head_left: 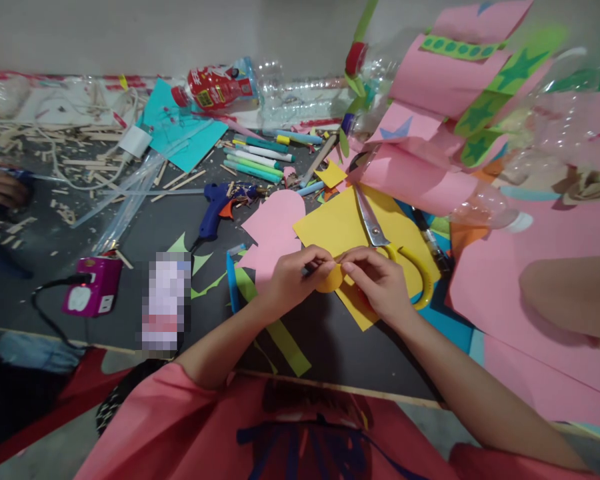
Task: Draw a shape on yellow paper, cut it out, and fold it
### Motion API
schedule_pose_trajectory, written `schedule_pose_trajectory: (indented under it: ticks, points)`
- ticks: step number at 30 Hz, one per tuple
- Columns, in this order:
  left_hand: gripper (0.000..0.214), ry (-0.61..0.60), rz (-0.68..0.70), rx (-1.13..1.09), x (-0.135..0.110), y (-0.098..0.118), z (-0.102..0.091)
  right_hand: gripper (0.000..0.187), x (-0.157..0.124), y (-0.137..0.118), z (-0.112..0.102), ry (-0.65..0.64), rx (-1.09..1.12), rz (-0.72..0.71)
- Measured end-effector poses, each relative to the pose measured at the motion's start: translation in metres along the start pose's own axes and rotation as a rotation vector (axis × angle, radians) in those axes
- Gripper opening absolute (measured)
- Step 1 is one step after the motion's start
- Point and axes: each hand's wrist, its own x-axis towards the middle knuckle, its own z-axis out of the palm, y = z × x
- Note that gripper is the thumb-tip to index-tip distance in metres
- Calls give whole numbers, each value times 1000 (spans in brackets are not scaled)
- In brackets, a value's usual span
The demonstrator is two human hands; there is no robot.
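Both hands meet over the near part of the table, pinching a small rounded piece of yellow paper (330,279) between them. My left hand (300,277) is closed on its left side, and my right hand (375,277) grips its upper right edge. Beneath my right hand lies a larger sheet of yellow paper (330,223). Scissors (424,270) with yellow handles rest on that sheet, blades pointing away from me. Left of the sheet are pink paper cutouts (280,220), close to my left hand. Fingertips partly hide the small piece.
A blue glue gun (215,207), several markers (257,160) and a magenta box (91,287) lie to the left. Pink-wrapped plastic bottles (420,173) stand right. A red-labelled bottle (217,87) lies at the back. Another person's hand (3,190) is at far left.
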Motion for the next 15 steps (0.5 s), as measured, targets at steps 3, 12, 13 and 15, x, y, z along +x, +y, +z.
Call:
schedule_pose_trajectory:
  ticks: [3,12,13,15]
  points:
    - [23,-2,0,-9,0,2,-1,19,0,-2,-1,9,-31,2]
    - [16,49,-99,-50,1,1,0,28,1,-5,-1,34,-31,8]
    - [16,67,-133,-76,1,0,1,28,1,-5,-1,39,-15,14]
    - [15,117,-184,-149,2,-2,3,28,1,-5,-2,44,16,28]
